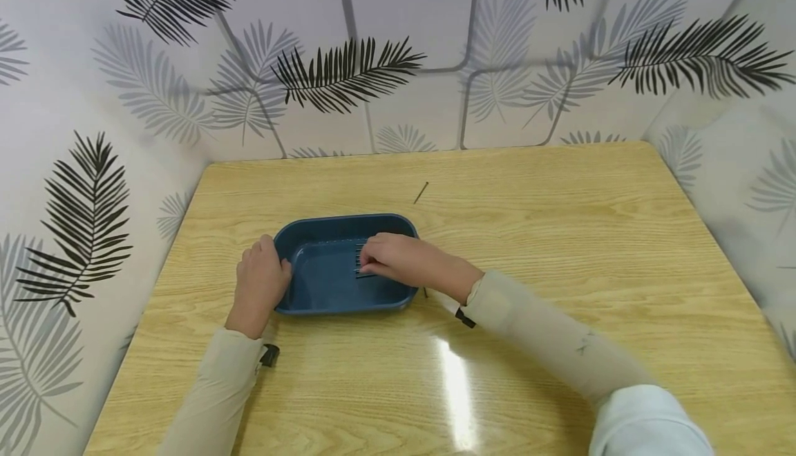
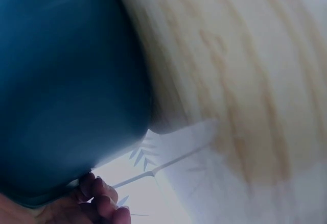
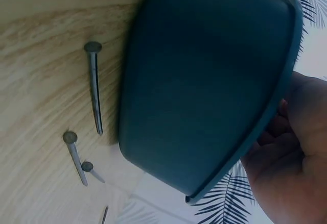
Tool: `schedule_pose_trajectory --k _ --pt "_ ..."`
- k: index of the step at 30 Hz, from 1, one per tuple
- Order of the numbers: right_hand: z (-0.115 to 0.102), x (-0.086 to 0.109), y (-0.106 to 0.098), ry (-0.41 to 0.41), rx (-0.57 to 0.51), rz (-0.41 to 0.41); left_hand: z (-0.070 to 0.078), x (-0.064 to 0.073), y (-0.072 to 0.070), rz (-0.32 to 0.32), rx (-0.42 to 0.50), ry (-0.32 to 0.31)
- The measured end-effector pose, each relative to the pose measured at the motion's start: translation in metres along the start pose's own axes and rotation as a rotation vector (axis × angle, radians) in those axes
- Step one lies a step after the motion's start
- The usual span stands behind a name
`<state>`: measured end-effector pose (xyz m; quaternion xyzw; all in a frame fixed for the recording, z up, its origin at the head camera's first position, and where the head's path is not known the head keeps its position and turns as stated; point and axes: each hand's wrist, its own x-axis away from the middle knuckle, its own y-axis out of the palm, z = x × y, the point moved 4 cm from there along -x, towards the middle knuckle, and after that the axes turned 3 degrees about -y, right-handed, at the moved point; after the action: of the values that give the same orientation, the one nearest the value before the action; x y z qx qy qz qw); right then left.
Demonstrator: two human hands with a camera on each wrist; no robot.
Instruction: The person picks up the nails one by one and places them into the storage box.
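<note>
A blue plastic tray (image 1: pixel 329 304) stands on the wooden table, with several nails (image 1: pixel 358 252) lying in a row on its floor. My left hand (image 1: pixel 258 280) grips the tray's left end, its thumb inside and fingers over the rim; in the left wrist view its curled fingers (image 2: pixel 102 196) show under the rim. Reaching over the right wall, my right hand (image 1: pixel 392 257) is inside the tray with thumb and fingers pinching a nail at the row, mostly covered by the hand. From the right wrist, the tray's outer wall (image 3: pixel 199 91) hides the fingertips.
Beside the tray's right end, several loose nails (image 3: pixel 95 91) lie on the table (image 1: pixel 560 235). One nail (image 1: pixel 421 192) lies behind the tray's far right corner. A leaf-patterned wall covering (image 1: pixel 417 110) borders the table at the back and sides.
</note>
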<state>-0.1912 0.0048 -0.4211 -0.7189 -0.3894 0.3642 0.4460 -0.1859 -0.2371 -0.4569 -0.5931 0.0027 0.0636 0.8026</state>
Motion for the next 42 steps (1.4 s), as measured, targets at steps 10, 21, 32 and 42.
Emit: schedule_pose_trajectory --k 10,21,32,42 --pt "0.0 -0.01 0.011 -0.013 0.033 -0.029 0.001 0.0 0.0 0.0 0.003 0.0" --pt "0.006 -0.018 0.027 0.083 0.059 -0.151 0.001 0.0 0.0 0.001 0.0 -0.008" --pt "0.007 -0.022 0.035 0.138 0.144 -0.213 0.001 0.0 0.0 0.015 -0.004 0.006" --pt "0.01 -0.024 0.041 0.129 0.197 -0.228 0.002 0.0 -0.002 0.017 -0.003 0.006"
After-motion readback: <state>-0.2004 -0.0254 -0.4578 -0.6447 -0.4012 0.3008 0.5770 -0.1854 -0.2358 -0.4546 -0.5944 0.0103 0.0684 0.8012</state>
